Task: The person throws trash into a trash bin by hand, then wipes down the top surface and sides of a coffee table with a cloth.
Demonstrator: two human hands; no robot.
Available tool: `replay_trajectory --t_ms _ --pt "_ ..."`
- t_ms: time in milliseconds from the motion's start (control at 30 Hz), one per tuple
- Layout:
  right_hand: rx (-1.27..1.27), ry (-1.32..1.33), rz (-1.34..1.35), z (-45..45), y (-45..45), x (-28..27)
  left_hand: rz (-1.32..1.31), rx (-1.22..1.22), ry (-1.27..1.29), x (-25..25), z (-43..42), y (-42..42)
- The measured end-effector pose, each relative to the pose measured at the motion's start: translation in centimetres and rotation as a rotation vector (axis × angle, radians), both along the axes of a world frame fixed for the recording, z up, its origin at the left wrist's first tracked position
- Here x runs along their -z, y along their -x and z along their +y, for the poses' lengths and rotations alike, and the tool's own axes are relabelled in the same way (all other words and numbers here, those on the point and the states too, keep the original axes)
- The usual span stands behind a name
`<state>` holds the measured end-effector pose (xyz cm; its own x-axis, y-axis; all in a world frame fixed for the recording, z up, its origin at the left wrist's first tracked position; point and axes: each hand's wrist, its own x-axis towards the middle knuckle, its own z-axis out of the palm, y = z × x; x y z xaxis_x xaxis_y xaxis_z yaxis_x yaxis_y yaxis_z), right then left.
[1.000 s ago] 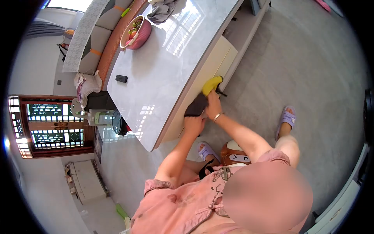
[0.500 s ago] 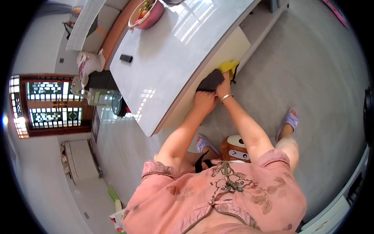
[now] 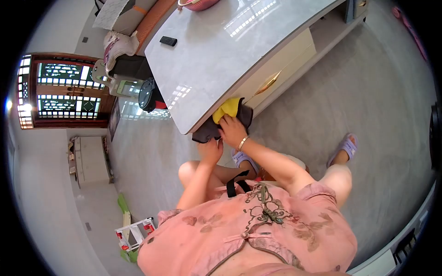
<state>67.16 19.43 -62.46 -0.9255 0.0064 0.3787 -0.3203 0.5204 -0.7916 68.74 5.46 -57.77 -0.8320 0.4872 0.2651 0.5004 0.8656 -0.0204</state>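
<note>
A two-sided cloth (image 3: 226, 109), yellow on one face and dark grey on the other, lies against the drawer front of the coffee table (image 3: 202, 69), near its left corner. My right hand (image 3: 233, 131), with a bracelet at the wrist, presses the cloth to the front, fingers bent over it. Lower and to the left, my left hand (image 3: 211, 151) is closed on the cloth's dark grey edge. A gold handle (image 3: 268, 84) shows on the drawer front, right of the cloth.
On the tabletop are a black remote (image 3: 168, 41) and a pink bowl (image 3: 201, 4). A black bin (image 3: 149, 95) stands beyond the left corner. My feet in purple slippers (image 3: 343, 150) rest on the grey floor, and an open shelf (image 3: 332, 28) lies at the far right.
Both hands have slid the cloth left along the drawer front towards the corner, uncovering the gold handle. More of the cloth's yellow face now shows at the top. The view has shifted slightly.
</note>
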Motion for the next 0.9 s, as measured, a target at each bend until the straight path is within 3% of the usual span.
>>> replay_trajectory --t_ms 100,167,267,333,367,433,467,533,567,633,700,767,833,900 --pt "-0.107 -0.023 -0.077 -0.7 -0.7 0.5 0.117 0.003 0.024 1.8 -0.4 -1.1" --pt "-0.152 -0.036 -0.163 -0.9 -0.6 2.0 0.045 0.02 -0.018 3.7 -0.7 -0.7" --pt "-0.047 0.075 -0.191 -1.1 -0.2 5.5 -0.052 0.081 0.057 6.5 -0.3 0.2" --pt "0.046 0.165 -0.215 -1.0 -0.1 8.0 -0.375 -0.114 0.096 6.9 1.4 0.4" --pt "0.141 0.257 -0.234 -0.8 0.0 9.1 -0.365 -0.09 0.104 6.9 2.5 0.6" --pt "0.177 0.251 -0.251 0.4 0.0 8.6 0.191 0.273 0.054 6.2 5.3 1.9" --pt "0.188 0.31 -0.306 1.2 0.2 8.3 0.203 0.317 0.051 7.1 5.5 2.8" --pt "0.243 0.509 -0.37 2.6 0.8 8.6 -0.046 0.341 0.023 9.4 5.6 3.9" --pt "0.266 0.513 -0.362 3.4 1.2 9.2 -0.043 0.364 0.023 9.9 6.4 4.8" --pt "0.393 0.652 -0.413 5.5 2.4 9.8 -0.38 0.321 0.268 8.6 9.5 7.1" --pt "0.547 0.525 -0.216 8.0 4.9 11.0 -0.036 0.507 0.071 8.0 13.4 9.2" --pt "0.62 0.553 -0.144 12.3 6.9 9.5 -0.116 0.493 0.208 7.3 17.1 11.3" --pt "0.695 0.429 0.089 16.4 10.0 9.3 0.227 0.646 -0.016 5.8 21.8 12.7" --pt "0.668 0.34 0.222 21.3 11.6 7.4 0.068 0.57 0.07 5.5 24.8 14.4"
